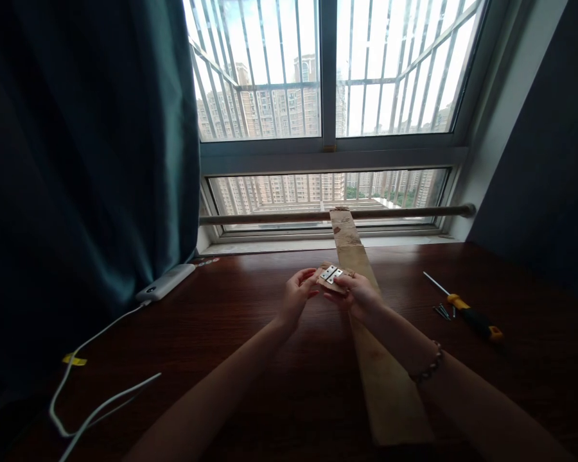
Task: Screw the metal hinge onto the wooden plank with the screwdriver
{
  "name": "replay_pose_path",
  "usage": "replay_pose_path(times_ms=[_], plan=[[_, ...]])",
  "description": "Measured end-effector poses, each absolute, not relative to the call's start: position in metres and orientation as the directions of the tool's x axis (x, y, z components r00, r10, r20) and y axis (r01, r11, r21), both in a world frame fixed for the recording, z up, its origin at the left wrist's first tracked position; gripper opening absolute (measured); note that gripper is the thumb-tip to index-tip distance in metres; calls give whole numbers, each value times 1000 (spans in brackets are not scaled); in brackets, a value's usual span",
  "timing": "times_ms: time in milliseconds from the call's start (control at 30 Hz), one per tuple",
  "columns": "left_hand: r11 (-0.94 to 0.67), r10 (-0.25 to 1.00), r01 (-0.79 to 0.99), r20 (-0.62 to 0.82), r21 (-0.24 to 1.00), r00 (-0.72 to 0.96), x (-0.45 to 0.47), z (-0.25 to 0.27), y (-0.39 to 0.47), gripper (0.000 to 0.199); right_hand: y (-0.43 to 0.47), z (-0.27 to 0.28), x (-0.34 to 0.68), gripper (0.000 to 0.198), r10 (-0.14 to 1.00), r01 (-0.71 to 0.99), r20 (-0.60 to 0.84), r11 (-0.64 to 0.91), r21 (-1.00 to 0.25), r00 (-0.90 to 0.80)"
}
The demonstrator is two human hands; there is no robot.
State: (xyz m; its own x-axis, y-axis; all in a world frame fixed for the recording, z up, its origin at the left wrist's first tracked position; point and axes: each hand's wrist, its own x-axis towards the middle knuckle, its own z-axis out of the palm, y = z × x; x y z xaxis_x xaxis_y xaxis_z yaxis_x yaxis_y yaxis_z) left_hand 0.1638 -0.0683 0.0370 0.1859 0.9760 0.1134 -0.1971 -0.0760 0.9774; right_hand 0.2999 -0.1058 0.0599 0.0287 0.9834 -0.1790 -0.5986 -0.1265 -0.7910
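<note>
A small silver hinge (332,274) with screw holes lies flat on a small brown piece (336,288) that looks like wood, held up above the desk. My right hand (362,296) grips the pair from the right, its thumb on the hinge and its fingers underneath. From the left, my left hand (296,296) pinches the edge of the brown piece, fingers bent. A long pale wooden board (383,378) runs beneath my right hand and forearm, its far end resting at the window rail.
On the right of the dark wooden desk (250,385) lie a yellow and black screwdriver (467,314) and several loose screws (442,312). A white power strip (166,282) sits at left by the curtain (164,160). Its white cable (89,337) loops across the front left. A rail (270,218) crosses the window.
</note>
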Motion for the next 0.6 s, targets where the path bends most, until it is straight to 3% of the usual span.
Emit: replay_pose_path(times_ms=[67, 133, 367, 600], plan=[[154, 953, -340, -49, 928, 299, 159, 37, -70, 27, -105, 57, 300, 22, 990, -569, -144, -122, -813, -6], [278, 905, -366, -114, 888, 411, 157, 38, -72, 25, -105, 55, 300, 27, 993, -526, -119, -116, -842, -29], [257, 931, -312, -148, 914, 334, 161, 35, -77, 19, -109, 51, 293, 32, 998, -388, -51, -57, -920, -25], [237, 964, -407, -163, 882, 208, 166, 38, -83, 20, -105, 46, 296, 36, 996, -244, 35, 55, -968, 85]])
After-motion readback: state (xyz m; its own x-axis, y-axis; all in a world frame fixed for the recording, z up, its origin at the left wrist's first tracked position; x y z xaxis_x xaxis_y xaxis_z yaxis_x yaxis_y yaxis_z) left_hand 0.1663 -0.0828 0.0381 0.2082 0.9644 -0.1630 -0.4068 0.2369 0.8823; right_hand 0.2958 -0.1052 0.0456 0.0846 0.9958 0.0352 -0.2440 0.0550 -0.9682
